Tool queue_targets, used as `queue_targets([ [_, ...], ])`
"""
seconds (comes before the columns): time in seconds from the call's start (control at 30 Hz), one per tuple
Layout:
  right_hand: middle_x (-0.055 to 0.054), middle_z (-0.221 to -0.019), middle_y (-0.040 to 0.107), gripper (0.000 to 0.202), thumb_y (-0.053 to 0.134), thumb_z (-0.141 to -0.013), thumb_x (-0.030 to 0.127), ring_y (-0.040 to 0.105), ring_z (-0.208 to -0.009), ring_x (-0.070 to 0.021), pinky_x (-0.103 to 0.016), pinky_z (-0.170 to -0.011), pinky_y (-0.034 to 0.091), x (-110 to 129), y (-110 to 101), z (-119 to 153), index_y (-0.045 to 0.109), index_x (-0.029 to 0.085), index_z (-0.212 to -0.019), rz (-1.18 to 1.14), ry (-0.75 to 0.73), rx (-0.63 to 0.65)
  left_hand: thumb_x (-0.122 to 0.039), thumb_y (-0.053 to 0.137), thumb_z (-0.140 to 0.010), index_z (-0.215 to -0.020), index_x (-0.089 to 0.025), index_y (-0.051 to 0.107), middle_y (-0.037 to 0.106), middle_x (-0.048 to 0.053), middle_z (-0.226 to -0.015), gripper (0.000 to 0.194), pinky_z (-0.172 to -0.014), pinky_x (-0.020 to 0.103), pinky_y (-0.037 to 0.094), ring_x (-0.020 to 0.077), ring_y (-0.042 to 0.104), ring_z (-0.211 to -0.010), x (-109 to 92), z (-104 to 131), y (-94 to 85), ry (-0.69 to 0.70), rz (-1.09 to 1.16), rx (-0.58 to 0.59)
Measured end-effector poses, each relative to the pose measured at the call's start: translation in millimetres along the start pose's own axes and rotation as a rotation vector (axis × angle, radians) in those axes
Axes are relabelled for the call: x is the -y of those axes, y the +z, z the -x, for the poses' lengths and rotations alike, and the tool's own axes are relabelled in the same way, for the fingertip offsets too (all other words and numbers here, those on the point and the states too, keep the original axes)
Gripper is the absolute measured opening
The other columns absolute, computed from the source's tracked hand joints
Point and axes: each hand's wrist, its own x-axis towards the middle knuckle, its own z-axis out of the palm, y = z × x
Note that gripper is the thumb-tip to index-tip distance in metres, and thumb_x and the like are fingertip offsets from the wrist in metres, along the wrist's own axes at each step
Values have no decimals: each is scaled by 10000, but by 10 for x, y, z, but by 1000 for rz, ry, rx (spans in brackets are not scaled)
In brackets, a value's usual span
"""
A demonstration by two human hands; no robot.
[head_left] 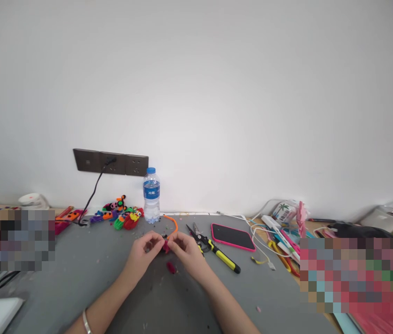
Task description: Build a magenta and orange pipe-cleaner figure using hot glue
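Left hand: we see the left hand [146, 249] with thumb and index finger closed in a pinch on one side of a small magenta fuzzy piece [166, 247]; silver bangle [86, 322] on that wrist
Right hand: we see the right hand [185, 250] pinching the other side, thumb and index finger closed, fingertips close to the left ones
Magenta piece: between both sets of fingertips, partly hidden by them, over the grey counter [78, 278]; its exact form we cannot tell
Orange stem: an orange pipe cleaner [175, 224] curves up behind the fingers toward the wall; whether it joins the magenta piece we cannot tell
Loose bit: a dark-pink fuzzy bit [170, 267] lies on the counter just below the fingertips
Tool: pliers [221, 256] with yellow-and-black grips lie to the right of the right hand, jaws apart, one grip partly behind that hand
Phone: pink-edged smartphone [233, 236], screen dark, flat beyond the pliers, white cables [264, 241] beside it
Bottle: blue-capped water bottle [151, 197] upright near the wall, right of a cluster of colourful pipe-cleaner figures [128, 217]
Wall: dark socket panel [111, 162] with a black cable [94, 191] plugged in
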Motion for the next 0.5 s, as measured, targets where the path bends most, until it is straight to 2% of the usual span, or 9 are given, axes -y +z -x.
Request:
queue_targets([
  [0.27, -4, -706, 573, 271, 612, -814, 439, 513, -643, -143, -259, -628, 401, -25, -6, -17, 578, 171, -799, -77, -11, -21, -350, 553, -831, -705, -166, 609, 589, 9, -683, 230, -605, 241, 409, 158, 534, -657, 1, -6, -8, -14, 43, -33],
  [0.5, -18, -704, 604, 258, 593, -826, 418, 531, -646, -149, -263, -630, 408, -22, -19, -5, 600, 162, -791, -4, -7, -8, -327, 546, -833, -709, -165, 619, 598, 7, -684, 217, -597, 234, 396, 148, 517, -640, -10, 5, 8, -4, 26, -18],
])
